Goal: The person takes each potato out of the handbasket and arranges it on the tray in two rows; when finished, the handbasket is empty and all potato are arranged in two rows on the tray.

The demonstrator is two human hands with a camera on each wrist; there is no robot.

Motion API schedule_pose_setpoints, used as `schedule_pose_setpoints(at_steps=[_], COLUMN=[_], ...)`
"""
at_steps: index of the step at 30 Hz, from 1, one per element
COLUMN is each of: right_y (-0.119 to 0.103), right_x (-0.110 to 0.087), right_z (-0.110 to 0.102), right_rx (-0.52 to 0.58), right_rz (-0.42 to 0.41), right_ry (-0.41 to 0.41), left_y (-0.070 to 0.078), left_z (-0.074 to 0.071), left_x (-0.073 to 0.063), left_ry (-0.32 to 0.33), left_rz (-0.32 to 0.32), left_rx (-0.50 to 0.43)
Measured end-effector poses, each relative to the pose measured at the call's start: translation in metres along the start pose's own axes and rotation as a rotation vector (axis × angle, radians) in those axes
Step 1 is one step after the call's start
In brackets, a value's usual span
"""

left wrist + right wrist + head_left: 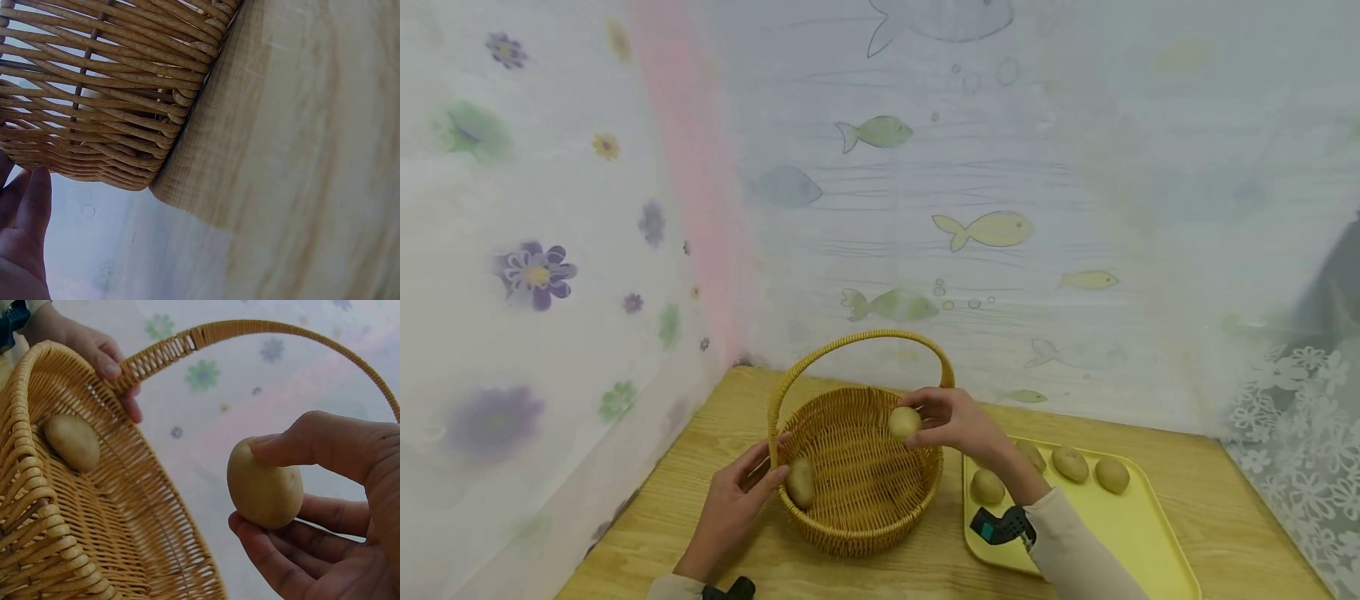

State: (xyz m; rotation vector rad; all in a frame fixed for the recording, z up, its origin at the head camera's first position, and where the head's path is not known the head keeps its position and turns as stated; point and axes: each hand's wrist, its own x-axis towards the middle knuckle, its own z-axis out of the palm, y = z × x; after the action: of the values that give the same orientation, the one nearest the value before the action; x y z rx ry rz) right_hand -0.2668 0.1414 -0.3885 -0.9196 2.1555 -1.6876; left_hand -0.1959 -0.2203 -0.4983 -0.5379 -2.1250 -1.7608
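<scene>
My right hand [951,423] pinches a potato [265,485] between thumb and fingers, over the right side of the wicker basket [868,533]. At the basket's left side, my left hand [741,487] grips the rim by the foot of the handle [865,336], thumb on the inside and fingers outside, as the right wrist view shows. Another potato [72,442] lies in the basket, against its left wall. In the left wrist view, the fingers [34,203] touch the outside of the weave.
A yellow tray [1093,533] sits right of the basket, bearing several potatoes [1070,464] near its far and left edges. My right forearm passes over the tray. Printed sheets [880,250] hang behind and left of the wooden table [1247,517].
</scene>
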Motion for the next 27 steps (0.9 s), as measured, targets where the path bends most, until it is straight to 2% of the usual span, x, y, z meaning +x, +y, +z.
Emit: schedule_pose_setpoints(at_steps=[17,27], right_y=[-0.001,-0.005], right_x=[-0.010,-0.006], right_z=[-0.009,-0.014], right_rx=[-0.061,-0.073], right_rz=[-0.023,-0.030], right_ry=[-0.002,-0.016], left_y=[0.000,0.004], left_z=[0.000,0.001], left_x=[-0.001,-0.001], left_ry=[0.015,0.027], left_rz=[-0.018,-0.029], left_rx=[0.018,0.021])
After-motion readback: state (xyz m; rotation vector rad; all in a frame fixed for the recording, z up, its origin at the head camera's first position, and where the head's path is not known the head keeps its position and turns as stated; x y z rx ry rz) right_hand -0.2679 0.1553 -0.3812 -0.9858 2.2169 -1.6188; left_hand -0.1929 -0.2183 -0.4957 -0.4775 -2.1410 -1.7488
